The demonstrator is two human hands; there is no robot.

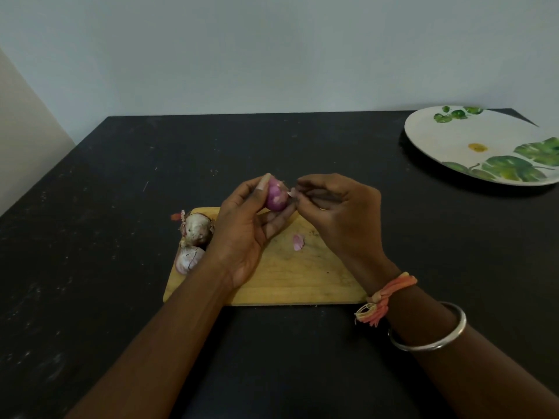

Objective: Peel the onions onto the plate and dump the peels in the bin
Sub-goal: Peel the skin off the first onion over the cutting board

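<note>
My left hand point(245, 234) holds a small purple onion point(276, 197) above the wooden cutting board point(290, 279). My right hand point(338, 213) pinches a pale strip of peel point(291, 192) at the onion's right side. Two unpeeled onions lie at the board's left end, one point(197, 227) behind the other point(187, 259). A loose pink peel point(298, 242) rests on the board between my hands. The white plate with green leaf print point(447, 146) stands at the table's far right, with no onion on it. No bin is in view.
The black table point(121, 207) reaches to a pale wall at the back; its left edge runs diagonally. A small red scrap point(174, 217) lies off the board's far left corner. My right wrist wears an orange thread band and a metal bangle.
</note>
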